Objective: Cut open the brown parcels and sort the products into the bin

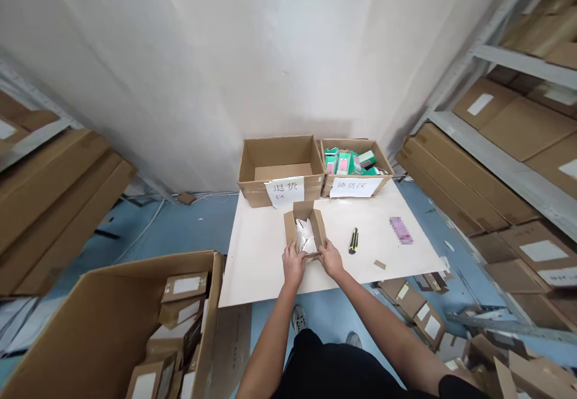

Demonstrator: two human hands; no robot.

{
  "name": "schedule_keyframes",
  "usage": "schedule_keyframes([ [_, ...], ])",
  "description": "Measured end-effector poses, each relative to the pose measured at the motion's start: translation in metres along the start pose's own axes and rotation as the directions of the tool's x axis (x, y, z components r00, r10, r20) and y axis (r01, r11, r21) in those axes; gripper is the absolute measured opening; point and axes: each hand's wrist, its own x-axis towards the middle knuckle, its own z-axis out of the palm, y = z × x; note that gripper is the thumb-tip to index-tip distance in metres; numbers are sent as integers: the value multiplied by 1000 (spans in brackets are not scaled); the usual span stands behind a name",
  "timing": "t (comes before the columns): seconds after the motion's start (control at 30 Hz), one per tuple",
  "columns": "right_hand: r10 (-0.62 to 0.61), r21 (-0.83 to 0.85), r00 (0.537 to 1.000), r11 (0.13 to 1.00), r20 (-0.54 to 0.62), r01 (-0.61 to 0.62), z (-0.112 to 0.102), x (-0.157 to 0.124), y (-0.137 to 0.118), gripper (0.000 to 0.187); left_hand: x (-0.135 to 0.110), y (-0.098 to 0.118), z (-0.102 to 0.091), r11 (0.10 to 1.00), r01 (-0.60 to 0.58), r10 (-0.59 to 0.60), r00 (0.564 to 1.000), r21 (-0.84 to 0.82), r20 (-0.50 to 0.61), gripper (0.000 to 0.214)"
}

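Note:
A small open cardboard box (305, 217) sits on the white table (256, 261), with white crumpled packing (306, 237) inside. My left hand (293, 264) grips the box's near left corner, fingers curled on its edge. My right hand (330, 258) grips the near right corner the same way. Both forearms reach in from below.
Behind it stand an empty labelled carton (279, 170) and a labelled carton (356, 173) of green and pink packets. A black-yellow utility knife (354, 240) and a pink item (401, 229) lie to the right. A large carton (112, 321) of small parcels stands on the floor left. Shelves of cartons flank both sides.

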Motion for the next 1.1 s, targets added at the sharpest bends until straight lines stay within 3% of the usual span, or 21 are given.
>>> schedule_keyframes([
  [0.13,94,82,982,993,-163,-82,-39,-24,36,13,23,48,-12,978,-208,207,978,-35,-14,19],
  [0.23,211,145,930,974,-300,-174,-75,-55,79,15,40,106,-5,916,-396,398,917,-67,18,23],
  [0.37,368,259,798,927,-476,-273,-126,-124,157,22,43,214,36,817,-560,572,817,-142,70,21],
  [0.47,496,328,660,868,-564,-372,-156,-198,223,28,23,311,81,728,-650,680,725,-218,106,19],
  [0.53,590,381,540,805,-601,-455,-167,-257,264,30,-2,376,113,647,-704,757,639,-292,138,20],
  [0.63,709,469,326,676,-625,-569,-173,-350,310,29,-55,467,155,499,-755,865,465,-425,189,22],
  [0.83,751,561,-81,413,-656,-718,-166,-526,357,28,-189,612,217,203,-752,977,111,-627,182,24],
  [0.97,703,615,-300,242,-644,-751,-167,-625,376,30,-281,692,238,30,-695,985,-100,-718,138,33],
  [1.1,614,693,-514,77,-600,-717,-172,-702,391,52,-347,743,235,-51,-661,969,-213,-749,121,59],
])
